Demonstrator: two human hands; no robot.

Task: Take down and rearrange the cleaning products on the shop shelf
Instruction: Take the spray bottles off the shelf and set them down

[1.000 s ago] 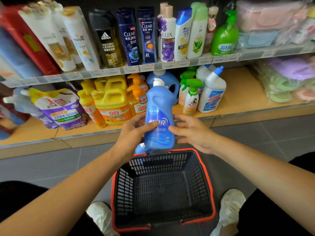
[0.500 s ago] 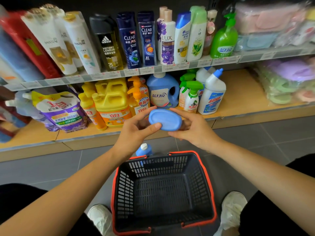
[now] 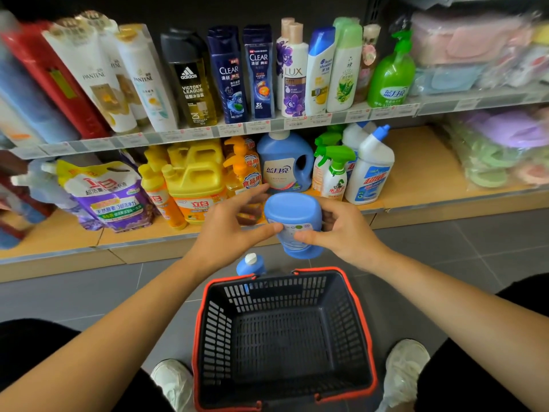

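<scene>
A blue detergent bottle (image 3: pixel 294 212) is tipped over above the lower shelf's front edge, with its flat base toward me. My right hand (image 3: pixel 347 233) grips it, thumb on the white label and fingers curled round the far side. My left hand (image 3: pixel 225 230) lies at its left with fingers stretched out and the thumb tip touching the label. A second blue bottle (image 3: pixel 251 264) with a white cap stands on the floor just behind the basket. On the lower shelf (image 3: pixel 416 173) stand a large blue jug (image 3: pixel 282 165), yellow jugs (image 3: pixel 193 179), a green-topped spray bottle (image 3: pixel 334 173) and a white toilet cleaner (image 3: pixel 371 171).
A dark basket with a red rim (image 3: pixel 362 316) sits on the grey tiled floor between my shoes, nothing inside it. A purple refill pouch (image 3: pixel 110 194) leans at the lower shelf's left. Shampoo bottles (image 3: pixel 258 72) line the upper shelf, and bagged cloths fill the right side.
The blue bottle went from upright with its front label toward me to tipped over, base toward me. Both hands turned with it and rose slightly. My left fingers have spread.
</scene>
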